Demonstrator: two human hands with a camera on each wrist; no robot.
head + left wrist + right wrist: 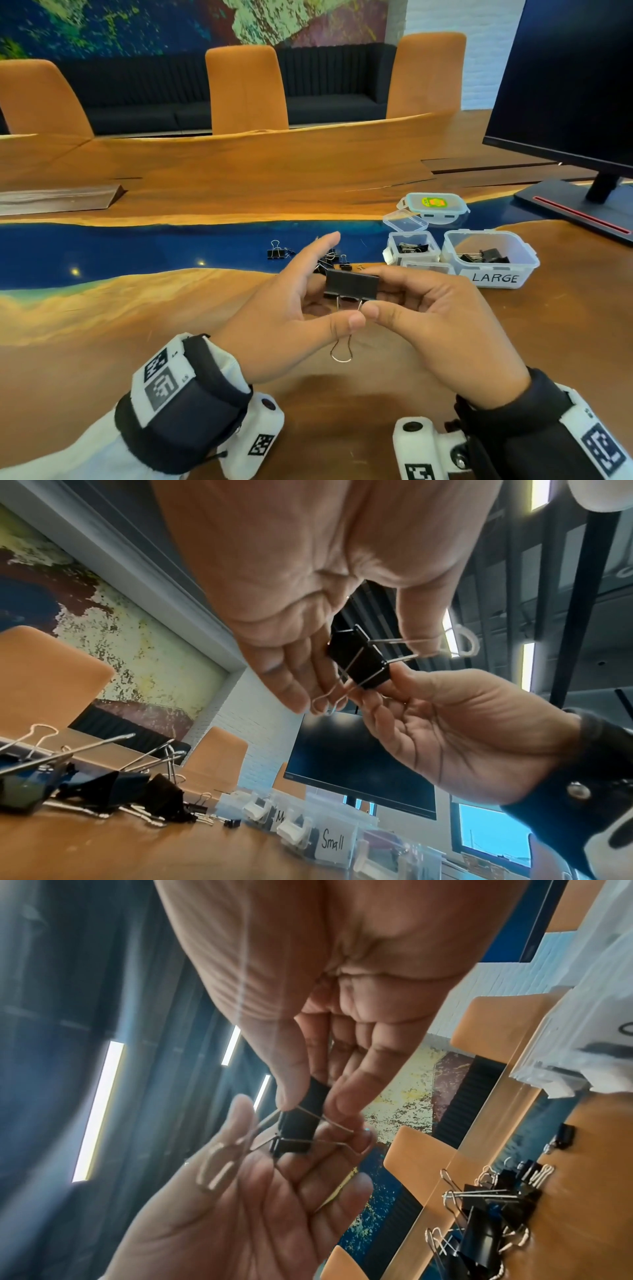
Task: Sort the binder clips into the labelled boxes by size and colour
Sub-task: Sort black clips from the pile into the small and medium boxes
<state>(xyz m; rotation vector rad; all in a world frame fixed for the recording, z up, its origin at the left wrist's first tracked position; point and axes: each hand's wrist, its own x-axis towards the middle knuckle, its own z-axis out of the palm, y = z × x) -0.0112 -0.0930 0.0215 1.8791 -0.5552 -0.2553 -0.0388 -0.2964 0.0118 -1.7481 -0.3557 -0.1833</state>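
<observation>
Right hand (442, 322) pinches large black binder clip (351, 284) at its right end, above bench (137, 359). Left hand (291, 318) fingers mostly straight, thumb touching clip's wire handle. Loose clip pile (329, 258) beyond; LARGE box (493, 277) to right, small box (412, 248) beside it.

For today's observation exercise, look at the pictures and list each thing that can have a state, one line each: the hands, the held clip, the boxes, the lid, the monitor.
Left hand: fingers loosely extended, touching the large black clip.
Right hand: pinching the clip.
Large black clip: held above the table, one wire handle hanging down.
LARGE box: open, clips inside.
Small hinged box: lid up, clips inside.
Blue-rimmed lid: off, lying behind the boxes.
Loose clips: unsorted on the table.
Monitor: dark.
</observation>
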